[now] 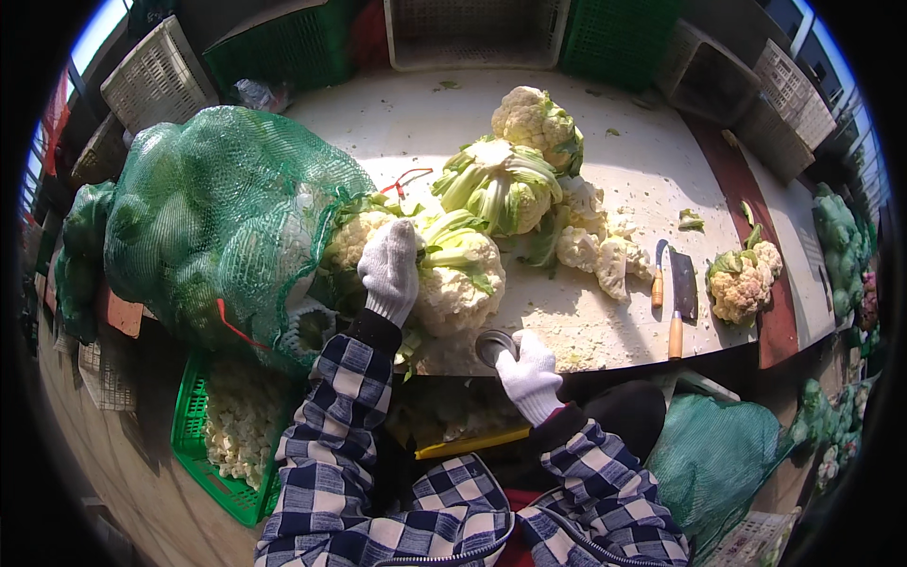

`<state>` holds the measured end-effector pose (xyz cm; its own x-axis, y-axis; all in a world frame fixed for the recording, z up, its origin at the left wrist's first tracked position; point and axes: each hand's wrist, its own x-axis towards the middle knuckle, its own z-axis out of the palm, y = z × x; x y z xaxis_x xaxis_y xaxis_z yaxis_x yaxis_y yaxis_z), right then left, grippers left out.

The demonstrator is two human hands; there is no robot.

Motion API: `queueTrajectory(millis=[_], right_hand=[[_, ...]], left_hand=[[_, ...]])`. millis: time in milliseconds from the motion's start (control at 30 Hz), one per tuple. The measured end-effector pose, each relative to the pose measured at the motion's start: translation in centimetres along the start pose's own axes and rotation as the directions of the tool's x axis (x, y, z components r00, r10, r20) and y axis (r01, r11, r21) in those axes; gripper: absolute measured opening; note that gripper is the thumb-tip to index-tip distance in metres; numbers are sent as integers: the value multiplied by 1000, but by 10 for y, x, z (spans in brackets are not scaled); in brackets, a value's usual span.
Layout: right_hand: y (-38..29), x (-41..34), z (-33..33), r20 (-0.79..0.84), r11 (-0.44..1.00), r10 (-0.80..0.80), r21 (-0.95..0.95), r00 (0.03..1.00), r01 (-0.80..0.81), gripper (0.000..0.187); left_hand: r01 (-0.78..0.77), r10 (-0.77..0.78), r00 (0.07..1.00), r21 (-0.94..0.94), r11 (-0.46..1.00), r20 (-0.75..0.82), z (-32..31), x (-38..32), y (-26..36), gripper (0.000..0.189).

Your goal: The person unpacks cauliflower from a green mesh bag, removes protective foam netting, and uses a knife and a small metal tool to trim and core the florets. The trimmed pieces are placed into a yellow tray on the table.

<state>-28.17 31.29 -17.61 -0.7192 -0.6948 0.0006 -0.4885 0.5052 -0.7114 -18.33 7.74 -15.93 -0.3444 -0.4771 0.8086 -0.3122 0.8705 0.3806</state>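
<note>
My left hand (390,266), in a white knit glove, is closed among cauliflower heads beside the mouth of a green mesh sack (234,212); its fingertips are hidden, so its hold is unclear. A leafy cauliflower head (460,287) lies just right of it. At the table's near edge, my gloved right hand (528,368) grips a round metal ring-shaped tool (494,347). Beyond are two more heads, one leafy (499,188) and one upright behind it (535,124). Cut cauliflower pieces (609,262) lie to their right.
A cleaver (684,290) and a hooked knife (658,276) lie right of the pieces, near another cauliflower (740,283). A green crate (191,439) of florets stands below left, a yellow-edged container (471,443) under the table edge. A white crate (478,60) stands at the back.
</note>
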Motion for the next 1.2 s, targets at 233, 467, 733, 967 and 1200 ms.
queueTrajectory(millis=[233,467,733,967,1200], right_hand=[[28,24,-23,140,769,219,584,966,-259,27],[44,59,-6,443,63,189,885,876,-461,21],[38,71,26,632,-83,-6,772,775,-631,23],[15,40,6,602,-419,-64,708,796,-569,38],[12,23,-17,494,-206,8,852,870,-482,23]], left_hand=[[160,-116,976,-243,957,185,-21,31,27,19],[248,-352,624,251,936,698,-22,104,88,56],[105,-408,332,397,912,850,-6,110,88,103],[220,-191,476,93,971,859,-42,67,68,104],[471,-138,686,-292,832,714,-64,23,63,86]])
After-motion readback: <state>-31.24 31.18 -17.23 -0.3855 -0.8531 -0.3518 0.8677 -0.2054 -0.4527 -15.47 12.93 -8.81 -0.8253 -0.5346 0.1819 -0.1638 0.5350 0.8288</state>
